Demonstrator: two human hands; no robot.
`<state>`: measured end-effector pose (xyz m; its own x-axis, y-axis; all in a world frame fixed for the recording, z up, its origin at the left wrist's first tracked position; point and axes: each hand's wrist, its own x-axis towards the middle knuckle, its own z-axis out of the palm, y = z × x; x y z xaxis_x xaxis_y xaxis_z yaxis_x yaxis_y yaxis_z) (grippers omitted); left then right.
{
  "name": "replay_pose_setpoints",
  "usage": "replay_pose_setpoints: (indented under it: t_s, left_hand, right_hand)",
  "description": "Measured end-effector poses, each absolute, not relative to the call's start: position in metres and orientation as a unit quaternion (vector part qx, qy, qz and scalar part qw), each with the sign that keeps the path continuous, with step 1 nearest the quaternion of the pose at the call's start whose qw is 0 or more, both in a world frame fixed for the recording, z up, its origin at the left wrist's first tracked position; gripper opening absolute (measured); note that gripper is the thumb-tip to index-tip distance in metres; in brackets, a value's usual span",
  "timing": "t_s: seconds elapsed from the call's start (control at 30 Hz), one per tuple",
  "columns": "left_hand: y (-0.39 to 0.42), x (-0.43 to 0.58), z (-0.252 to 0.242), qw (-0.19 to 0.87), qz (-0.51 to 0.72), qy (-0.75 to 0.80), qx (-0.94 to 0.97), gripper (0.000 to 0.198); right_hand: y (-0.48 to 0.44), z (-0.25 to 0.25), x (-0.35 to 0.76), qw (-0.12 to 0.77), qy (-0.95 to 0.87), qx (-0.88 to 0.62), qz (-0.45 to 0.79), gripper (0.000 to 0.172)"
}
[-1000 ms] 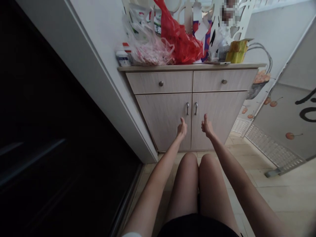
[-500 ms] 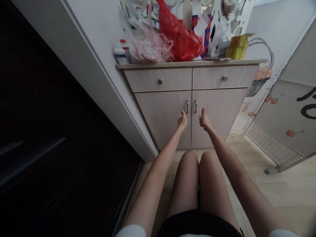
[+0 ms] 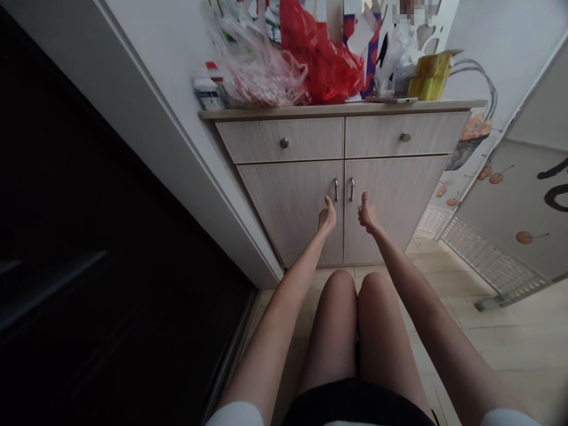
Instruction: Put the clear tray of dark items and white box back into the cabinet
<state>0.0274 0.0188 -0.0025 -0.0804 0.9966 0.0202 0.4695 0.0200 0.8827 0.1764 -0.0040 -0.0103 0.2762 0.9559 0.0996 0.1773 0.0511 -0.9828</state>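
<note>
The person's left hand (image 3: 327, 219) and right hand (image 3: 368, 218) were stretched forward in front of a pale wooden cabinet (image 3: 284, 204), each with its thumb pointing up. On the right hand, the fingers (image 3: 361, 216) were curled inward and had no visible object in them. On the left hand, I could not tell how far the fingers were closed, and no held object could be seen there. The two metal handles, the left handle (image 3: 336, 189) and the right handle (image 3: 352, 189), were upright on the closed doors, close to the middle gap. In the view, each hand appeared slightly lower than its nearest handle and apart from it. On the cabinet top (image 3: 248, 113) lay a red plastic bag (image 3: 331, 71), between a clear plastic bag (image 3: 266, 80) and a yellow container (image 3: 428, 78).
</note>
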Motion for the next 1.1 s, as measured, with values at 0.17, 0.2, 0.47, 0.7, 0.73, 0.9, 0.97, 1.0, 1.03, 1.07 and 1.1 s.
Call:
replay_pose_setpoints:
  t_s: [0.17, 0.2, 0.47, 0.7, 0.73, 0.9, 0.97, 1.0, 1.03, 1.07, 1.1]
  left_hand:
    - [0.043, 0.027, 0.0, 0.226, 0.425, 0.639, 0.6, 0.06]
    - [0.051, 0.028, 0.001, 0.201, 0.439, 0.635, 0.604, 0.049]
    - [0.092, 0.051, -0.001, 0.229, 0.455, 0.548, 0.664, 0.016]
    - [0.055, 0.035, -0.021, 0.203, 0.495, 0.522, 0.664, 0.019]
    - [0.046, 0.031, -0.024, 0.199, 0.502, 0.516, 0.665, 0.019]
    - [-0.007, 0.004, -0.034, 0.198, 0.563, 0.478, 0.645, 0.02]
    - [-0.03, -0.01, -0.036, 0.203, 0.575, 0.475, 0.634, 0.023]
    - [-0.041, -0.017, -0.037, 0.204, 0.578, 0.478, 0.629, 0.025]
    - [-0.051, -0.024, -0.038, 0.206, 0.582, 0.48, 0.623, 0.027]
    - [-0.06, -0.03, -0.039, 0.208, 0.587, 0.482, 0.616, 0.029]
    - [-0.068, -0.036, -0.041, 0.21, 0.593, 0.484, 0.608, 0.031]
  right_hand:
    - [0.029, -0.023, 0.182, 0.593, -0.508, -0.598, 0.178, 0.06]
    - [0.039, -0.025, 0.182, 0.602, -0.521, -0.587, 0.146, 0.056]
    - [0.1, -0.036, 0.175, 0.609, -0.571, -0.515, 0.196, 0.042]
    - [0.055, -0.046, 0.181, 0.622, -0.589, -0.483, 0.179, 0.042]
    - [0.041, -0.047, 0.183, 0.621, -0.592, -0.487, 0.162, 0.043]
    - [-0.041, -0.051, 0.199, 0.606, -0.585, -0.535, 0.068, 0.041]
    - [-0.073, -0.051, 0.208, 0.603, -0.576, -0.551, 0.044, 0.04]
    - [-0.088, -0.051, 0.214, 0.6, -0.57, -0.56, 0.033, 0.04]
    - [-0.101, -0.051, 0.219, 0.597, -0.564, -0.57, 0.02, 0.039]
    - [-0.113, -0.051, 0.225, 0.593, -0.559, -0.579, 0.007, 0.038]
    - [-0.124, -0.051, 0.231, 0.591, -0.554, -0.586, -0.005, 0.038]
